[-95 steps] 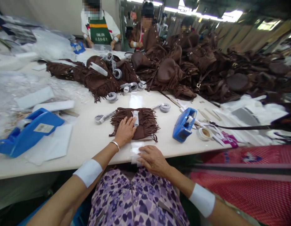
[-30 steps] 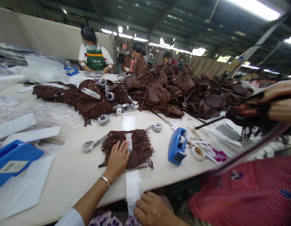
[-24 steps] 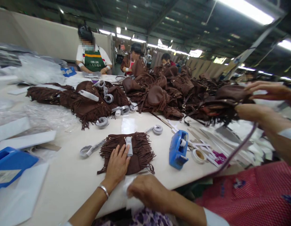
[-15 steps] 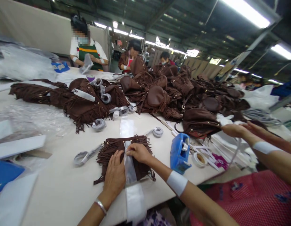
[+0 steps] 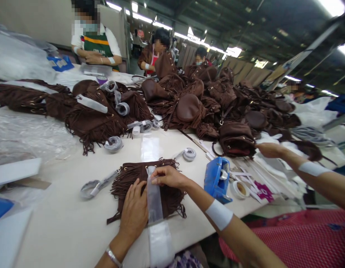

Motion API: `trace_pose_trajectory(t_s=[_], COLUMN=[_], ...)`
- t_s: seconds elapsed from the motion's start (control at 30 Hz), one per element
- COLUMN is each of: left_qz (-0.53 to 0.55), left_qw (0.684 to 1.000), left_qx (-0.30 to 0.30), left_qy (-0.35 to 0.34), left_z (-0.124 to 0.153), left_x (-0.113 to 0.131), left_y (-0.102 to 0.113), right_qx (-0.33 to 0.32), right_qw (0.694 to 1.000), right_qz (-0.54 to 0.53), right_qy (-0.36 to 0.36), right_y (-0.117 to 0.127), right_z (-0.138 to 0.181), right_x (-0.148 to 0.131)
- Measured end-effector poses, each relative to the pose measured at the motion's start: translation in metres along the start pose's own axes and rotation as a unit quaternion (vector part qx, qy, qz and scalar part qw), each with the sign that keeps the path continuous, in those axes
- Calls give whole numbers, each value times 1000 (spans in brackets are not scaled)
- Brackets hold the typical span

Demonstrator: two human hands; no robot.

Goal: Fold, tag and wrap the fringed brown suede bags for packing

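Note:
A dark brown fringed bag (image 5: 172, 199) lies flat on the white table in front of me. Down its middle runs a clear plastic strip (image 5: 155, 201). My left hand (image 5: 135, 208) rests flat on the bag, fingers stretched out, along the strip's left edge. With thumb and fingertips, my right hand (image 5: 167, 176) pinches the strip near its top, close to a gold eyelet. Grey wrapped straps reach out from the bag's top corners, ending in a coil (image 5: 90, 189) at left and another coil (image 5: 189, 154) at right. More clear plastic (image 5: 160, 242) lies below the bag at the table edge.
A blue tape dispenser (image 5: 217, 178) and a tape roll (image 5: 240, 189) stand to the right. Brown bags (image 5: 189, 108) are heaped across the back. A co-worker's arm (image 5: 298, 160) reaches in from the right. White sheets (image 5: 13, 238) lie at left.
The camera view has shifted slightly. My hands stay on the bag and strip, and the strip lies flatter and wider. The co-worker across the table has lowered the clear plastic.

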State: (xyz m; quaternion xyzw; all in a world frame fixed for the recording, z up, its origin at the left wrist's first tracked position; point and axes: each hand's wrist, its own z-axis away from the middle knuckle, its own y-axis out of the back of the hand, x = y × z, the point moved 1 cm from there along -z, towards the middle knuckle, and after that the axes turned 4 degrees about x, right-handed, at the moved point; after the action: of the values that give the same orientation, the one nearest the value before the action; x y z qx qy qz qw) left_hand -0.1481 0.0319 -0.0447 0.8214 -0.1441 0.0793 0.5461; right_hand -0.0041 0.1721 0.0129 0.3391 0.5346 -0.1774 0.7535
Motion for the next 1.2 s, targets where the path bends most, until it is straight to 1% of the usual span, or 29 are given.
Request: trace_pose_trajectory(t_s=[0.07,0.23,0.5,0.7,0.77,0.9,1.0,1.1,1.2], left_qz=[-4,-11,-18,-13,-7,7,10,-16,-40], left_qw=[1000,1000,1000,1000,1000,1000,1000,999,997], left_qx=[5,-4,-10,-15,-9,22,16,-1,12], left_qy=[0,-8,-12,-1,2,4,-13,-46,-67], left_z=[0,-1,-2,-1,-1,0,1,2,0], left_x=[0,-1,-1,0,1,0,-2,-5,-9], left_y=[0,0,1,1,-1,-3,-4,-6,-7], right_qx=[10,64,125,145,155,181,193,196,194], right_qw=[1000,998,989,980,976,966,960,956,953], right_qz=[5,21,77,133,154,185,201,215,228], right_qy=[8,18,-5,-9,-12,-23,-34,-46,-51], right_y=[2,0,-3,-5,-6,-10,-11,-12,-11], right_z=[-1,-4,-6,-10,-10,-9,-10,-11,-13], right_x=[1,6,7,9,9,11,15,17,16])
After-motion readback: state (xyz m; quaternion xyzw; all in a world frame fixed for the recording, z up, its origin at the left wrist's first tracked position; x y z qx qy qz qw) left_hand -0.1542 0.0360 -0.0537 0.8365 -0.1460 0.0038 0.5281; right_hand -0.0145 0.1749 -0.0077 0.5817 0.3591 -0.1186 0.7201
